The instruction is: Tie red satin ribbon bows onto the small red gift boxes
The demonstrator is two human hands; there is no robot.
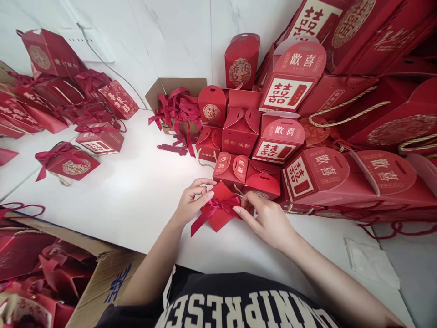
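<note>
A small red gift box (217, 223) stands before me on the white table, with a dark red satin ribbon (218, 206) tied in a bow across its top. At the box's upper left side, my left hand (194, 200) grips it, thumb on the top beside the bow and fingers curled behind. My right hand (268, 218) pinches the bow's right end between thumb and bent fingers. One ribbon tail hangs down to the lower left. Just behind the box sits a red candy box with rounded flaps (231, 167).
Red boxes and bags crowd the right, including a box with a white label (278, 141). An open cardboard box (201, 84) holds loose ribbons. Ribboned boxes, one with a gold emblem (68, 163), stand left. A larger carton (112, 269) with red packages is at lower left.
</note>
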